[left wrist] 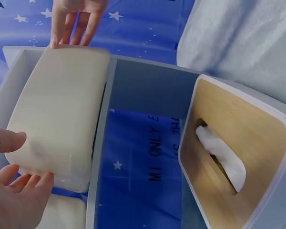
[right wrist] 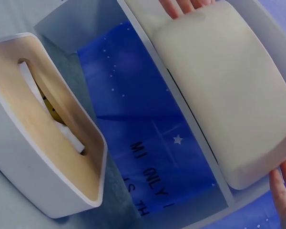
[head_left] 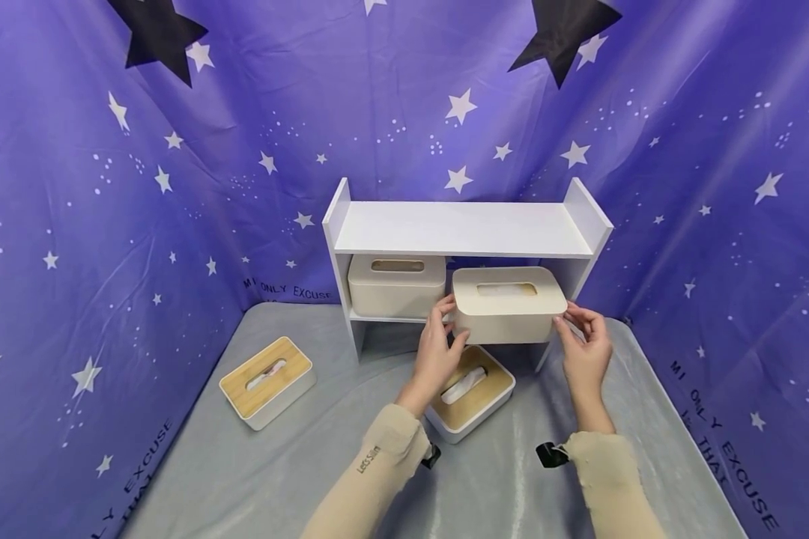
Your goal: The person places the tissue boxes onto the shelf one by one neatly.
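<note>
A cream tissue box (head_left: 510,328) with a slot in its lid is held level between both hands, at the right part of the white shelf's middle board. My left hand (head_left: 438,359) grips its left end with thumb in front and fingers at the side. At the other end my right hand (head_left: 586,352) holds it the same way. In the left wrist view the left hand (left wrist: 21,191) spans one end of the box (left wrist: 62,114). The right wrist view shows the right hand's fingers (right wrist: 279,186) against the lower end of the box (right wrist: 233,90).
Another cream tissue box (head_left: 398,299) stands in the left of the white shelf (head_left: 458,228). A wood-lidded tissue box (head_left: 479,408) sits in front, under the left forearm. A second wood-lidded box (head_left: 270,385) lies at the left on the grey cloth (head_left: 323,464). A starry curtain (head_left: 391,97) hangs behind.
</note>
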`<state>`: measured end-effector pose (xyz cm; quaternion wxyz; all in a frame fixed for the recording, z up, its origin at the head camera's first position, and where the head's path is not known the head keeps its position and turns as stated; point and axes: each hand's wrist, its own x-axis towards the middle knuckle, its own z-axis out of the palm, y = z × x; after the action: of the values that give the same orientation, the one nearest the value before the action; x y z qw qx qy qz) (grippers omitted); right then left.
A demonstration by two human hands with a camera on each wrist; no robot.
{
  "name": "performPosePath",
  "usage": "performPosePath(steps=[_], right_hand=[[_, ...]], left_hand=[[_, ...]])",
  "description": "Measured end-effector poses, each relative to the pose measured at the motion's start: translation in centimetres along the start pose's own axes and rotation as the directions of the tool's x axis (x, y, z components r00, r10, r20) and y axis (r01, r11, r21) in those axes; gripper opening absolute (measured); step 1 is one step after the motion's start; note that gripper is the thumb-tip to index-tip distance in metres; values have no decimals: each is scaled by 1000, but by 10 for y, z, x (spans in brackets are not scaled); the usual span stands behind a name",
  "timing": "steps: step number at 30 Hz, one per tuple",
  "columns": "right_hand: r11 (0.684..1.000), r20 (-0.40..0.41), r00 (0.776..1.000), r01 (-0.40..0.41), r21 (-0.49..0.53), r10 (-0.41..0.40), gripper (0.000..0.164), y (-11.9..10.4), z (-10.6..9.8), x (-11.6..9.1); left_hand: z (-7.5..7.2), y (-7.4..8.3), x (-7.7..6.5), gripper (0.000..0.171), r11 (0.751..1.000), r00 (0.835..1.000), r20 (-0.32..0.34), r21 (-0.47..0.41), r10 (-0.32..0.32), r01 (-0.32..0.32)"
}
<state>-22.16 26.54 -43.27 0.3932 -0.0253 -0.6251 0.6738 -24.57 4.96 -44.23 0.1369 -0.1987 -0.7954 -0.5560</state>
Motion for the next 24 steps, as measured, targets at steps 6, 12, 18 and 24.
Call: performPosePath(steps=[6,12,18,24], right_hand=[[996,0,1000,7,-91,-7,37,-2,8,-7],[984,50,999,22,-176,-14,44,-5,12,-13],[988,99,995,2,-157,14,47,-3,12,-14],[988,152,988,-11,-156,35,48,0,11,-15]], left_hand=[[-2,-3,0,53,1000,1000,16,-1,0,0],[-1,-5,-1,62,1000,999,45,10,-22,22],[-1,-6,-2,68,1000,999,40,12,2,-2],[-2,-8,0,73,999,993,112,23,-38,36]])
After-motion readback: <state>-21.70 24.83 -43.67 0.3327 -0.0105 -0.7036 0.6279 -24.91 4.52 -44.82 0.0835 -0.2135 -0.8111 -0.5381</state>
